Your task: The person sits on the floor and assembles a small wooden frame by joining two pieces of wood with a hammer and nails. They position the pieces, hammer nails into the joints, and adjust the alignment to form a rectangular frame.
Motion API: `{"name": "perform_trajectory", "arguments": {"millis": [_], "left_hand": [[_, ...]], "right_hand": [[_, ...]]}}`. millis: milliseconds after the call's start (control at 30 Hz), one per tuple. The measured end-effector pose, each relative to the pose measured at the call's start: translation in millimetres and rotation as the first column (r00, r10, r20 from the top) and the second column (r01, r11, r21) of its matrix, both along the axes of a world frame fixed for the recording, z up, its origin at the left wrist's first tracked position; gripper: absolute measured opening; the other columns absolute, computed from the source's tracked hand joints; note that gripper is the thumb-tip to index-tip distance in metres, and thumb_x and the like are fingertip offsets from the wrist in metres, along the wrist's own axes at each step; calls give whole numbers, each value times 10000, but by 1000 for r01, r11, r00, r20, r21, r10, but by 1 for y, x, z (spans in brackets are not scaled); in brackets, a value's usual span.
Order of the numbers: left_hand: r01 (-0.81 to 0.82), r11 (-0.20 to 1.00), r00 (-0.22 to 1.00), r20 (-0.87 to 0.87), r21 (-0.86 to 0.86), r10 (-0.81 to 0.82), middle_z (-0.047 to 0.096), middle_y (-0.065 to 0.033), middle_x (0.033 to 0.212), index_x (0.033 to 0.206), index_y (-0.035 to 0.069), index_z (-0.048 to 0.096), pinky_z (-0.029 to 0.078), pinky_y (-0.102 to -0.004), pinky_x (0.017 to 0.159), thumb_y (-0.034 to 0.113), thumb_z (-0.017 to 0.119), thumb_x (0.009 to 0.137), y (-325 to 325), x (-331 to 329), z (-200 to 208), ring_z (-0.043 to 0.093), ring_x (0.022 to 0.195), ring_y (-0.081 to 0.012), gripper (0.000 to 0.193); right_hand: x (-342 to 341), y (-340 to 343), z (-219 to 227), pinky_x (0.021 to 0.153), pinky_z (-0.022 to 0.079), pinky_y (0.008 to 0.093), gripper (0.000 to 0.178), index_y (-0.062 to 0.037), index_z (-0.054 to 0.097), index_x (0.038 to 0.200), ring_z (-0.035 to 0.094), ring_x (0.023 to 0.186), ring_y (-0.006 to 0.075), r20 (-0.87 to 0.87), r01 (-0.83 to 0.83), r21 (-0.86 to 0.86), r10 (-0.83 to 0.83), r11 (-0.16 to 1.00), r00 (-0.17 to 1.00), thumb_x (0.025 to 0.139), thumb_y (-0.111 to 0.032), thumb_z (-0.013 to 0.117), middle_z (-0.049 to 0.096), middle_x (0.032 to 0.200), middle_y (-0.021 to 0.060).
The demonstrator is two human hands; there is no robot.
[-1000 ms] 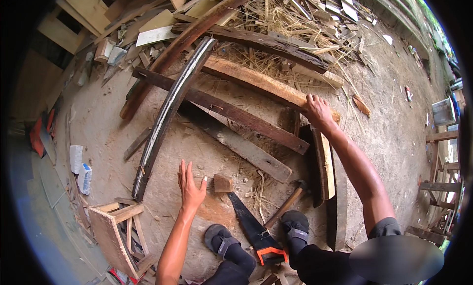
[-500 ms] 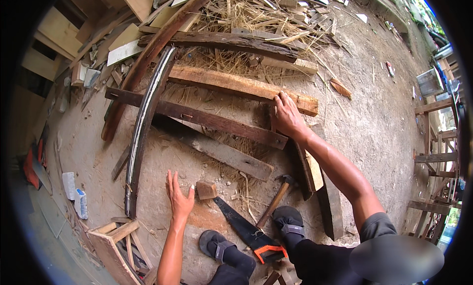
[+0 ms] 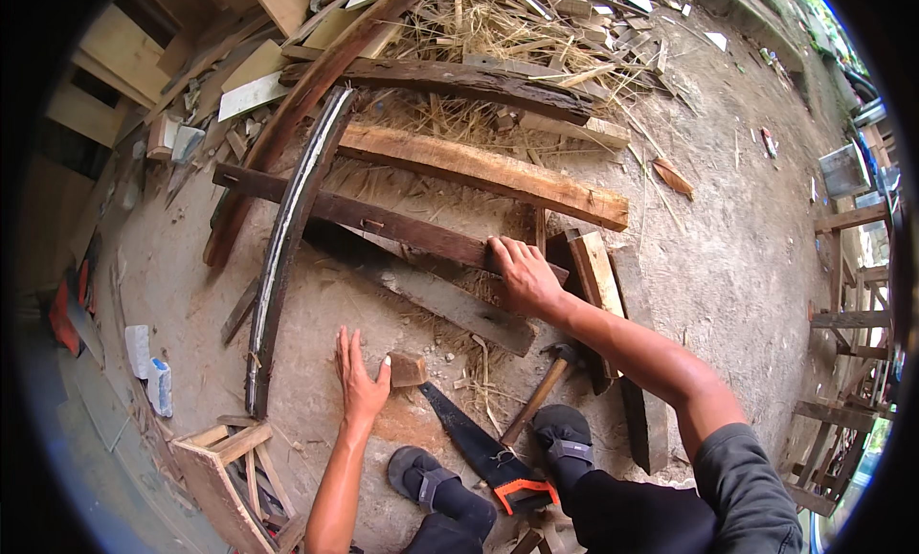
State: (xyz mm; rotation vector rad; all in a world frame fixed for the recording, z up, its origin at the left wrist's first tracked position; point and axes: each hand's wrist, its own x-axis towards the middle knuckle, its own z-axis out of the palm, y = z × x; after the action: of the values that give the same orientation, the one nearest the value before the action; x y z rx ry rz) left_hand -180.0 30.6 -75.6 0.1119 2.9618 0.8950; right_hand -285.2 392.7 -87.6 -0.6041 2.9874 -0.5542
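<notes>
My right hand (image 3: 528, 278) lies over the dark brown plank (image 3: 392, 226) close to its right end, the fingers curled on its far edge and the thumb hidden. Two nails stick out of that plank. My left hand (image 3: 362, 386) hovers with its fingers spread, beside a small wooden block (image 3: 407, 368), holding nothing. A handsaw (image 3: 469, 437) with a black blade and orange handle rests on the ground between my feet. Right of it leans a hammer (image 3: 536, 399) with a wooden handle. Beyond the plank lies a lighter wooden beam (image 3: 479, 168).
A long curved strip (image 3: 287, 243) with a white stripe crosses the planks on the left. A grey plank (image 3: 450, 300) lies nearer me. Short beams (image 3: 599, 276) stand right of my hand. A small wooden frame (image 3: 225, 473) is at lower left; scrap wood and straw (image 3: 546, 42) are heaped far off.
My right hand has come off the lighter beam, moving nearer and left onto the dark brown plank. My left hand stays spread, now closer to the wooden block.
</notes>
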Motion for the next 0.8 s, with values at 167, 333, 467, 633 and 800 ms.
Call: {"name": "perform_trajectory", "arguments": {"millis": [167, 333, 467, 633, 800], "left_hand": [[-1, 1000, 1000, 3, -19, 2, 239, -270, 1601, 1493, -16, 343, 217, -522, 1211, 138, 718, 844, -1, 4, 2, 235, 1483, -448, 765], [-34, 999, 999, 31, -10, 34, 234, -271, 1602, 1498, -16, 335, 220, -530, 1207, 147, 715, 849, -6, 10, 3, 237, 1478, -457, 770], [-21, 999, 1000, 21, -26, 21, 226, -274, 1604, 1503, -13, 327, 221, -537, 1204, 159, 711, 856, -9, 8, 2, 235, 1477, -464, 772], [-31, 999, 999, 26, 10, 31, 182, -270, 1624, 1527, 1, 302, 182, -548, 1222, 192, 706, 879, -14, 8, 3, 195, 1499, -455, 787], [-196, 971, 975, -131, -135, 179, 91, -242, 1654, 1572, 48, 221, 77, -582, 1239, 235, 701, 896, -48, -5, 16, 114, 1531, -408, 850]], "right_hand": [[-2, 2, -15, 997, 438, 415, 710, -8, 360, 1457, 553, 1178, 328, -150, 11, 21, -8, 1000, 989, 815, -136, 633, 536, 1292, 179], [-4, 2, -13, 968, 451, 413, 762, -14, 356, 1457, 562, 1142, 324, -119, -1, 58, 8, 998, 993, 790, -168, 692, 550, 1251, 171], [-5, -10, -8, 926, 470, 426, 726, -58, 396, 1414, 585, 1080, 336, -29, 111, 114, -109, 987, 994, 783, -190, 731, 560, 1164, 178], [-8, -10, -14, 864, 486, 414, 622, -86, 424, 1365, 600, 993, 316, -76, 123, 138, -113, 983, 991, 814, -177, 699, 559, 1066, 149], [-9, -7, -18, 818, 482, 393, 499, -69, 444, 1332, 590, 941, 276, -135, 112, 159, -90, 981, 987, 870, -148, 617, 547, 1021, 119]]}}
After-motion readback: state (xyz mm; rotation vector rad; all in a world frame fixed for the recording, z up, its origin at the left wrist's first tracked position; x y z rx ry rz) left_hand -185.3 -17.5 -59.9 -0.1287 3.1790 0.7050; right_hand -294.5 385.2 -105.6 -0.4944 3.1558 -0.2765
